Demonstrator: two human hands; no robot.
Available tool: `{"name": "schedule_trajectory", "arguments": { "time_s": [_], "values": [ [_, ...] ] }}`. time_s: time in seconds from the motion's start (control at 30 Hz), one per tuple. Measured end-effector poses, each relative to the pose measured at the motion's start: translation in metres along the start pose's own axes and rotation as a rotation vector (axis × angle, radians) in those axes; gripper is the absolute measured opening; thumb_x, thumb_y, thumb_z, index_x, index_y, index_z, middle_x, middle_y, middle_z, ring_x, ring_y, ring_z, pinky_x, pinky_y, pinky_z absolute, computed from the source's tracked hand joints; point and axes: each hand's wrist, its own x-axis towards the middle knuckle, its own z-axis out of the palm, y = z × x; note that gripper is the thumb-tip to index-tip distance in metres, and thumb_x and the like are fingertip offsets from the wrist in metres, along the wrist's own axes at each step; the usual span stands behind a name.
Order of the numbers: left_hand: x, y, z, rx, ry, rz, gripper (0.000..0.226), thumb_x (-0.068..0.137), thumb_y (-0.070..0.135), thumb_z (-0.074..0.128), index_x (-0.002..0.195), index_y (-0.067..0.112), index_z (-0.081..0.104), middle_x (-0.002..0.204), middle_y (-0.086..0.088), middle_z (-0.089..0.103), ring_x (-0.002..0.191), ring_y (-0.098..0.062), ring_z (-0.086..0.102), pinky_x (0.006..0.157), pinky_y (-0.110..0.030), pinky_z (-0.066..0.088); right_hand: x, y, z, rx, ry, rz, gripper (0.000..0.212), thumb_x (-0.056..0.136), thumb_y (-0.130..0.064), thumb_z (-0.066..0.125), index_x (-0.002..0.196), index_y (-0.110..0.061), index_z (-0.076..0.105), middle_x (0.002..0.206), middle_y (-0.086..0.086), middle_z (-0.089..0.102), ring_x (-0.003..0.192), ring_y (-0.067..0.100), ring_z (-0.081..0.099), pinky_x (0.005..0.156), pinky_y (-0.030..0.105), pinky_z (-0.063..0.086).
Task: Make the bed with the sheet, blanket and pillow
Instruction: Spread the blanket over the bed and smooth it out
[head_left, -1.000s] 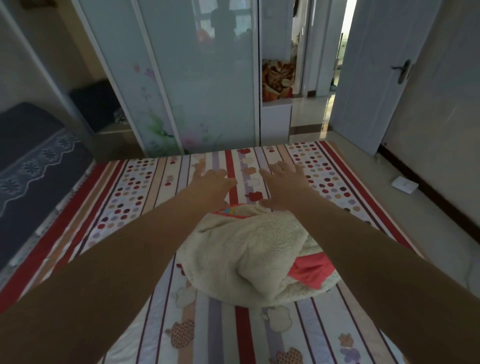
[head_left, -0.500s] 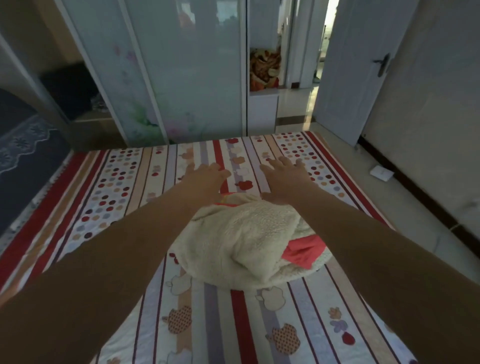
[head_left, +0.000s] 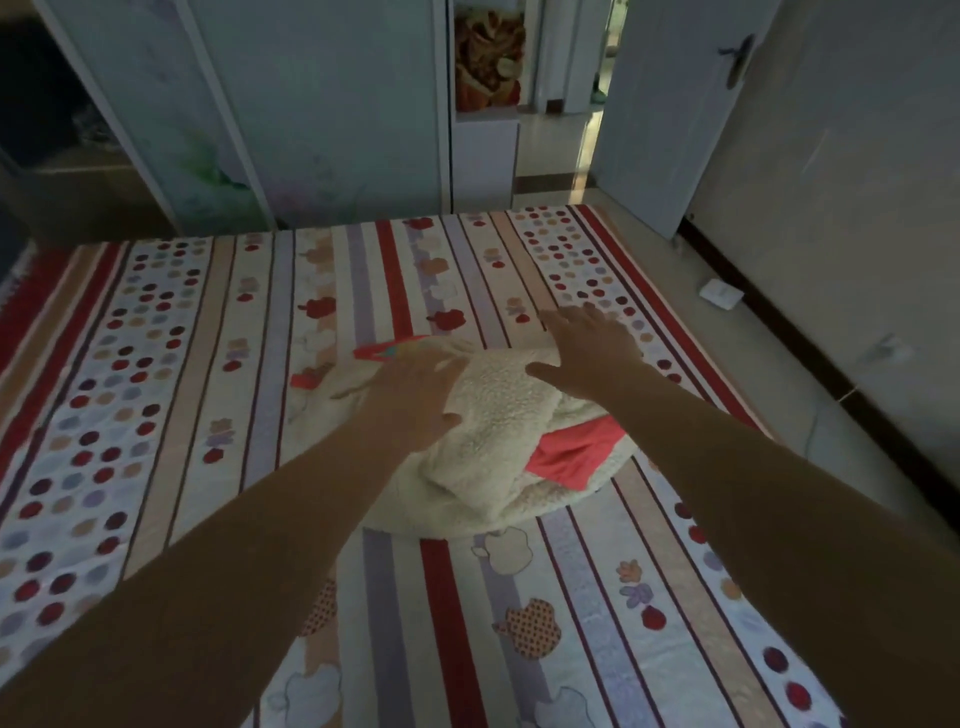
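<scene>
Fleecy blanket (head_left: 498, 431) now lies under my left hand (head_left: 415, 389) and right hand (head_left: 589, 353), drawn back onto it, fingers (head_left: 563, 325) spread, ready to unfold.

Two hands, left hand (head_left: 410, 395) and right hand (head_left: 592, 358), one bundled blanket (head_left: 498, 431), one striped sheet (head_left: 208, 364), one door (head_left: 670, 104)

frosted wardrobe (head_left: 311, 104), open white door (head_left: 670, 114), small white box (head_left: 721, 294) on floor (head_left: 691, 332)
</scene>
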Motion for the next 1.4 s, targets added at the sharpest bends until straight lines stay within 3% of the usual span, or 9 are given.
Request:
{"name": "schedule_trajectory", "arguments": {
  "time_s": [0.3, 0.57, 0.77, 0.87, 0.93, 1.03, 1.13, 1.23, 1.4],
  "values": [
    [0.086, 0.016, 0.121, -0.135, -0.121, -0.153, 0.078, 0.097, 0.049, 0.054, 0.158, 0.029, 0.011, 0.164, -0.005, 0.019, 0.149, -0.029, 0.023, 0.119, -0.047, 0.027, 0.074, 0.07, 0.115, 0.165, 0.076, -0.003, 0.07, 0.095, -0.058, 0.053, 0.152, -0.023, 0.033, 0.153, 0.004, 0.041, 0.138, 0.029, 0.041, 0.104, 0.049, 0.045],
    [0.185, 0.032, 0.217, -0.253, -0.105, -0.173, 0.076, 0.098, 0.045, 0.054, 0.159, 0.025, 0.015, 0.164, -0.009, 0.017, 0.148, -0.031, 0.023, 0.116, -0.047, 0.028, 0.15, 0.123, 0.231, 0.231, 0.016, 0.089, 0.075, 0.096, -0.063, 0.049, 0.156, -0.024, 0.027, 0.157, 0.007, 0.034, 0.142, 0.035, 0.033, 0.103, 0.056, 0.041],
    [0.234, 0.031, 0.285, -0.324, -0.083, -0.21, 0.077, 0.095, 0.045, 0.057, 0.158, 0.024, 0.017, 0.164, -0.012, 0.015, 0.15, -0.033, 0.017, 0.12, -0.047, 0.022, 0.191, 0.123, 0.311, 0.218, -0.076, 0.117, 0.098, 0.086, -0.077, 0.049, 0.16, -0.029, 0.007, 0.167, 0.002, 0.011, 0.152, 0.033, 0.014, 0.113, 0.066, 0.027],
    [0.241, 0.029, 0.305, -0.423, -0.125, -0.283, 0.097, 0.083, 0.066, 0.063, 0.158, 0.029, 0.014, 0.164, -0.01, 0.012, 0.151, -0.033, 0.012, 0.121, -0.052, 0.019, 0.203, 0.119, 0.336, 0.22, -0.159, 0.17, 0.12, 0.074, -0.086, 0.053, 0.158, -0.032, -0.012, 0.168, -0.001, -0.009, 0.154, 0.035, -0.005, 0.114, 0.071, 0.015],
    [0.243, 0.034, 0.317, -0.441, -0.199, -0.327, 0.115, 0.069, 0.084, 0.061, 0.158, 0.033, 0.01, 0.164, -0.008, 0.011, 0.151, -0.034, 0.012, 0.121, -0.054, 0.019, 0.207, 0.115, 0.349, 0.204, -0.188, 0.179, 0.128, 0.069, -0.089, 0.054, 0.158, -0.029, -0.016, 0.168, 0.004, -0.008, 0.153, 0.041, -0.005, 0.117, 0.068, 0.014],
    [0.243, 0.046, 0.334, -0.333, -0.237, -0.339, 0.119, 0.062, 0.086, 0.061, 0.156, 0.034, 0.011, 0.157, -0.011, 0.025, 0.144, -0.037, 0.027, 0.114, -0.057, 0.031, 0.202, 0.108, 0.367, 0.166, -0.215, 0.185, 0.129, 0.072, -0.085, 0.058, 0.159, -0.021, -0.012, 0.162, 0.016, 0.012, 0.146, 0.047, 0.013, 0.117, 0.058, 0.025],
    [0.243, 0.05, 0.344, -0.213, -0.191, -0.315, 0.092, 0.074, 0.067, 0.066, 0.149, 0.027, 0.031, 0.143, -0.012, 0.043, 0.131, -0.038, 0.044, 0.106, -0.049, 0.041, 0.193, 0.102, 0.375, 0.168, -0.217, 0.227, 0.116, 0.077, -0.074, 0.064, 0.159, -0.016, 0.005, 0.157, 0.017, 0.022, 0.145, 0.043, 0.018, 0.107, 0.055, 0.037],
    [0.239, 0.047, 0.343, -0.217, -0.146, -0.266, 0.058, 0.082, 0.046, 0.065, 0.135, 0.025, 0.05, 0.129, -0.01, 0.058, 0.12, -0.034, 0.055, 0.094, -0.04, 0.045, 0.185, 0.095, 0.376, 0.159, -0.123, 0.186, 0.082, 0.085, -0.061, 0.065, 0.145, -0.012, 0.037, 0.146, 0.014, 0.041, 0.14, 0.035, 0.03, 0.098, 0.05, 0.045],
    [0.219, 0.047, 0.333, -0.23, -0.117, -0.235, 0.037, 0.085, 0.033, 0.065, 0.119, 0.022, 0.057, 0.121, -0.009, 0.063, 0.115, -0.033, 0.058, 0.088, -0.038, 0.047, 0.165, 0.076, 0.367, 0.139, -0.052, 0.176, 0.06, 0.088, -0.054, 0.064, 0.131, -0.013, 0.052, 0.13, 0.006, 0.056, 0.132, 0.027, 0.042, 0.089, 0.045, 0.048]
  ]
}}
